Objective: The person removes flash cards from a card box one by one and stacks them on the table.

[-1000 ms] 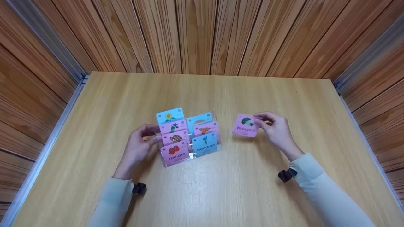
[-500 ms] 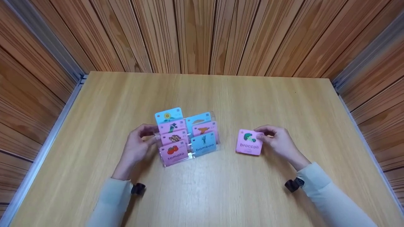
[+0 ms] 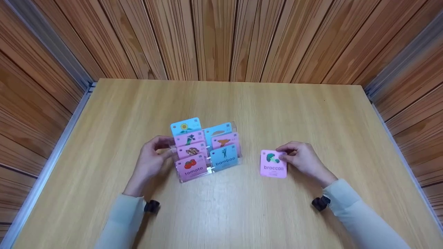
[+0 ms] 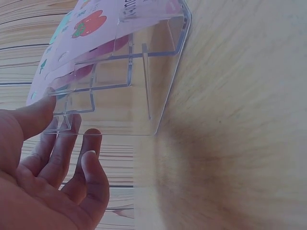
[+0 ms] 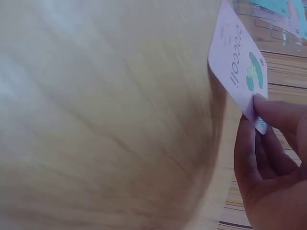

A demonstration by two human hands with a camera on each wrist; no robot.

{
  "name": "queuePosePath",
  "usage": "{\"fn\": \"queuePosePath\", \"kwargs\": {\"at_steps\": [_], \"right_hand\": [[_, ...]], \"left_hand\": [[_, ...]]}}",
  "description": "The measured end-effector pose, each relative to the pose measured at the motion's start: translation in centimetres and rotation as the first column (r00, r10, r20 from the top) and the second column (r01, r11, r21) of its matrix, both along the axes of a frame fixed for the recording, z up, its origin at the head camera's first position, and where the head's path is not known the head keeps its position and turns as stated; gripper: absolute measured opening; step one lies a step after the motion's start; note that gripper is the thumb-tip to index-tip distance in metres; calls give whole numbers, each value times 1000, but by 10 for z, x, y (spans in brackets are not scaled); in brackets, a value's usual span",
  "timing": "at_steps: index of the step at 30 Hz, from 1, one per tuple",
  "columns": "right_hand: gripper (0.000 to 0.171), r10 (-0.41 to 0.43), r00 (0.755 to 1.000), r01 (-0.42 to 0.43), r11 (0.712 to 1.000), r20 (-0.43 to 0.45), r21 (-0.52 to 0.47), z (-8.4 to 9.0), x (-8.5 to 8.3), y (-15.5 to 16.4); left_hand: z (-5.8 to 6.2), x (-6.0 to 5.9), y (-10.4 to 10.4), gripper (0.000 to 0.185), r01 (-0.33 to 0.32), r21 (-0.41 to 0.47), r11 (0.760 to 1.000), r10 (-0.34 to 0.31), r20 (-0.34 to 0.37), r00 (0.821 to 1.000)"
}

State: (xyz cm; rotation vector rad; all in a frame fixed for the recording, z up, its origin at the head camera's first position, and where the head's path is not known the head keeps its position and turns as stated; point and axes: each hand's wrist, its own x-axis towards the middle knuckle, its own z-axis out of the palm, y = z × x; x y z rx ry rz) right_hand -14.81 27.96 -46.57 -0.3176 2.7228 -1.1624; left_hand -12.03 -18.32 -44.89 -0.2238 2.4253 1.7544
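My right hand (image 3: 304,159) pinches the upper right corner of a pink broccoli card (image 3: 273,169), thumb in front and fingers behind. In the right wrist view the card (image 5: 237,62) is tilted, its lower edge close to the tabletop. A clear tiered card holder (image 4: 139,108) stands left of it, and my left hand (image 3: 152,160) grips its left side between thumb and fingers. Two columns of pink and blue cards fill the holder, among them a tomato card (image 3: 191,167), a bamboo card (image 3: 224,157) and a sunflower card (image 3: 186,126).
The light wooden table (image 3: 221,214) lies under both hands. Wood-plank walls (image 3: 221,41) rise at the back and sides, with metal rails (image 3: 45,166) along the side edges. A black wrist device (image 3: 321,203) sits at each cuff.
The right hand has brought the broccoli card nearer to me and lower, and the card faces the head view more squarely. The left hand and holder stay in place.
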Motion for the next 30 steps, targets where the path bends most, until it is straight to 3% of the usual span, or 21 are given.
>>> {"fn": "queuePosePath", "kwargs": {"at_steps": [6,12,30], "right_hand": [[20,32,998,-29,998,-59,56,-6,-1,-1],[14,57,997,-52,994,-51,94,-9,-1,0],[18,41,996,-31,991,-74,128,-11,-2,-4]], "left_hand": [[0,-1,-1,33,16,10,1000,-16,9,1000],[0,-1,-2,33,23,7,1000,-23,4,1000],[0,1,-1,31,15,-33,999,-16,-32,999]]}}
